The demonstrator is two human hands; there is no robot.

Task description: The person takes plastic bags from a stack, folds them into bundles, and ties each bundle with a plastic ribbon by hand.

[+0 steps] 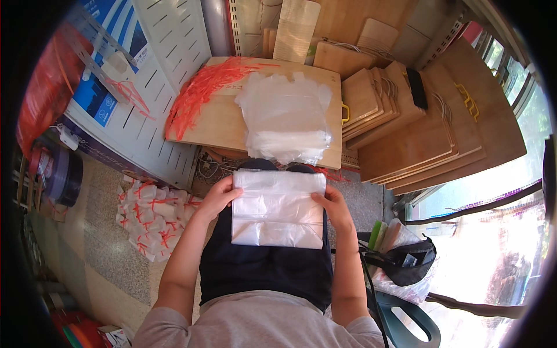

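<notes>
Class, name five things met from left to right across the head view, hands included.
Heap of white bundles tied with red strips, left bare hand, creased translucent white plastic sheeting, right bare hand, black fabric pouch.

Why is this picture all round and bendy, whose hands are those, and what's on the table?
There's no machine here, just a person working with bare hands. A wide, bendy camera lens on the person's head looks down, so you see nearly what they see, with curved edges and dark corners.

The left hand and right hand each have a grip on one side of a flat, shiny white plastic bundle, above dark trousers.

Beyond it is a pale wooden tabletop. On its left lie lots of thin, bright red plastic strips; nearer the middle is a stack of cloudy white plastic sheets. I can't tell whether those are bags.
</notes>
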